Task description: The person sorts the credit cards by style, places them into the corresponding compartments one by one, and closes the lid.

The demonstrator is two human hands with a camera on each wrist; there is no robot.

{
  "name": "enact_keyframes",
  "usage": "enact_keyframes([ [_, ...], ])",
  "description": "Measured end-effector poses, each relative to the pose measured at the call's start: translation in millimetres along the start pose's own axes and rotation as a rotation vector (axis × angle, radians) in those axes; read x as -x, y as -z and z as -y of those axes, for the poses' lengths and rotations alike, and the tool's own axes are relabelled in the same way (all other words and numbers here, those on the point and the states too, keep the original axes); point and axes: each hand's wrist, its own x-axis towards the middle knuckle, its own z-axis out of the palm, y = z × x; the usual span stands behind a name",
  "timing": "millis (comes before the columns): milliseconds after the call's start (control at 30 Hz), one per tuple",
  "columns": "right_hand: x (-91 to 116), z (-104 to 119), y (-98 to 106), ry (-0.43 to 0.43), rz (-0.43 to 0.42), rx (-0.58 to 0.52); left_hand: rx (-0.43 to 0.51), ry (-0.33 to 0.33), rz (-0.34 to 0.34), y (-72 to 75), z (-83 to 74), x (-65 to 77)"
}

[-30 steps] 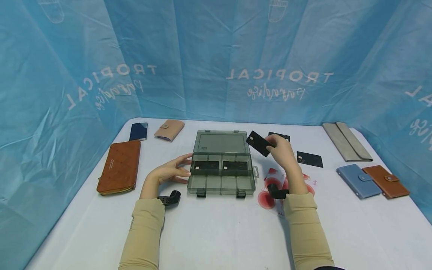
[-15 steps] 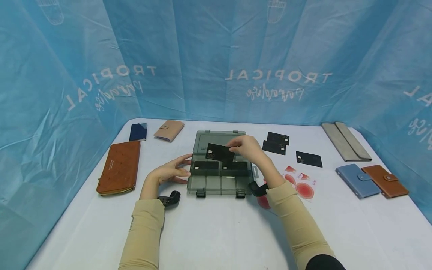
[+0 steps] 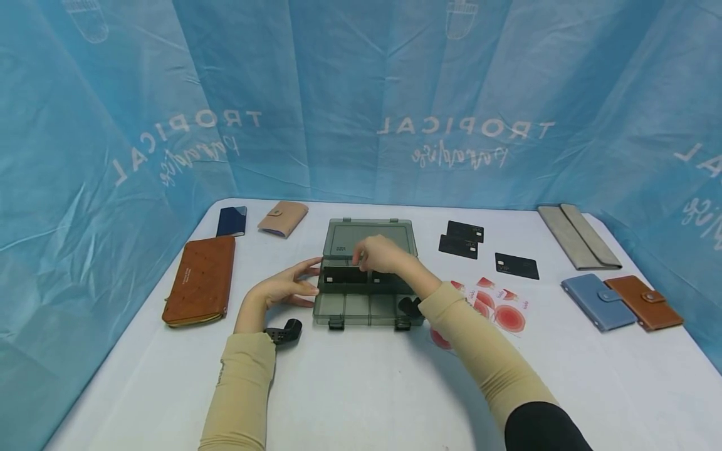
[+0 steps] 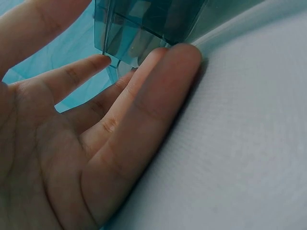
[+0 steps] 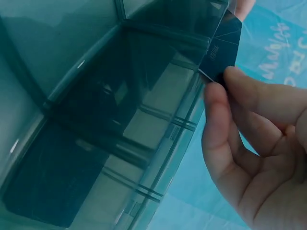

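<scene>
A translucent grey-green plastic box (image 3: 356,307) lies with its lid laid back at the middle of the table. My right hand (image 3: 383,254) is over its back left compartment and pinches a black card (image 5: 223,52) by one corner between thumb and fingers. That card is partly down inside the compartment. Another black card (image 3: 386,280) stands in the neighbouring right compartment, half hidden behind my wrist. My left hand (image 3: 284,287) has its fingers spread against the box's left side; in the left wrist view its fingertips are right at the box wall (image 4: 139,28).
Several black cards (image 3: 517,265) lie right of the box, with red-and-white printed cards (image 3: 509,318) nearer. A brown zip wallet (image 3: 200,280), a navy holder (image 3: 231,220) and a beige wallet (image 3: 283,218) lie left. Grey (image 3: 580,237), blue (image 3: 599,302) and brown (image 3: 645,304) wallets lie right.
My right hand has carried the black card leftward from the right of the box, then lowered it into the back left compartment. My left hand has stayed against the box.
</scene>
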Motion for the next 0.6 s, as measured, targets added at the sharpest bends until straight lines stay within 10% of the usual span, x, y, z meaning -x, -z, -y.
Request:
enact_keyframes([
  [600,2.3,0.4,-2.8,-0.114,0.319,0.042,0.005,0.004,-0.01,-0.7,-0.6,-0.1],
])
